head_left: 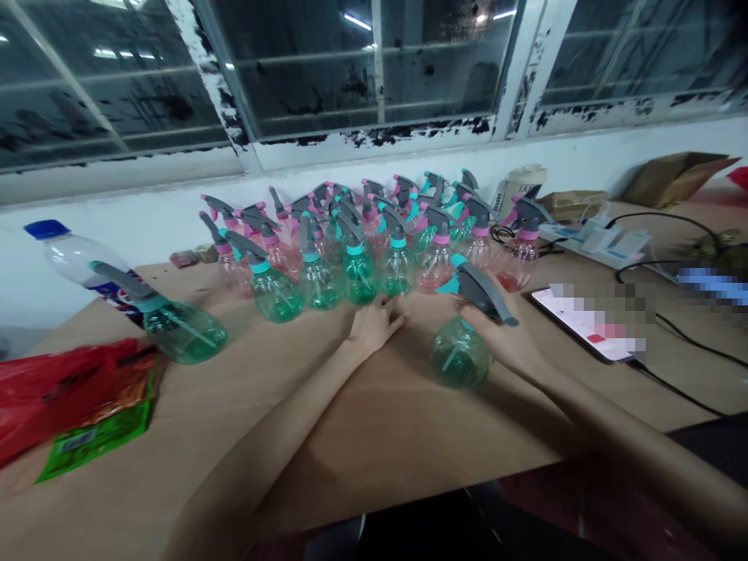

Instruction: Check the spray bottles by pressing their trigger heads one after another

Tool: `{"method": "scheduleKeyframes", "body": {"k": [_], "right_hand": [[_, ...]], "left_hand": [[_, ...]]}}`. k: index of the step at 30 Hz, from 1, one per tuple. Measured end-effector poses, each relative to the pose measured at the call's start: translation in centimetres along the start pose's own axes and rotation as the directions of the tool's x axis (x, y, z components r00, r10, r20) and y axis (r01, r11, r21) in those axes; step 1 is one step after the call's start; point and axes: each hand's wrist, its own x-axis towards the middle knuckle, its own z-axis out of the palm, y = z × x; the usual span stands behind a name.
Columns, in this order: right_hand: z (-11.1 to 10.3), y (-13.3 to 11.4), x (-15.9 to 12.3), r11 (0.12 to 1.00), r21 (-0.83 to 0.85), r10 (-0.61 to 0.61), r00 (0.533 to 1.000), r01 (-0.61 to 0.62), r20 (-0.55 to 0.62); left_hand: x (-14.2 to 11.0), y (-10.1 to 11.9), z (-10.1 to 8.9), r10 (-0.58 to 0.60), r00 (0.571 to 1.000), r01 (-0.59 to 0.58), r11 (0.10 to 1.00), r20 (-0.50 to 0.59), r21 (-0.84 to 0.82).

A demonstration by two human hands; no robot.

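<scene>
Holding spray btl w/ R hand, L hand nr others.

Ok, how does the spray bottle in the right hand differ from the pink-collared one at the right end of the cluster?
The held bottle has teal trim; the end bottle has pink. The held bottle looks green, the end bottle pinkish red. The right hand grips the held bottle, while the end bottle stands farther back. Both have see-through, rounded bodies and grey on their spray heads.
</scene>
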Motion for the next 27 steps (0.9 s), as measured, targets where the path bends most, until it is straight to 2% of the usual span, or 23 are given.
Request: {"method": "scheduleKeyframes", "body": {"k": [4, 7, 13, 18, 22, 27], "right_hand": [[-1.1, 0.2, -0.4, 0.998, -0.01, 0.058, 0.996, -0.059, -0.065], [-1.4, 0.4, -0.6, 0.999, -0.018, 0.047, 0.994, -0.049, -0.098], [-1.3, 0.7, -0.5, 1.0, 0.004, 0.028, 0.994, -0.027, -0.102], [-1.2, 0.7, -0.5, 0.999, 0.041, 0.019, 0.995, -0.015, -0.095], [-1.2, 0.5, -0.5, 0.999, 0.019, 0.037, 0.995, -0.035, -0.09], [-1.2, 0.4, -0.5, 0.999, 0.005, 0.052, 0.993, -0.052, -0.107]], "left_hand": [[-0.3, 0.3, -0.2, 0.04, 0.999, -0.04, 0.999, 0.013, -0.007], [0.1, 1.5, 0.2, 0.084, 0.996, -0.084, 0.996, 0.027, -0.022], [3.1, 5.8, 2.2, 0.141, 0.99, -0.141, 0.989, 0.002, -0.055], [4.4, 6.9, 2.9, 0.103, 0.994, -0.105, 0.992, -0.039, -0.065], [3.3, 6.3, 2.6, 0.125, 0.991, -0.128, 0.989, -0.043, -0.077], [-1.3, 4.7, 1.4, 0.182, 0.981, -0.187, 0.979, -0.062, -0.083]]}}
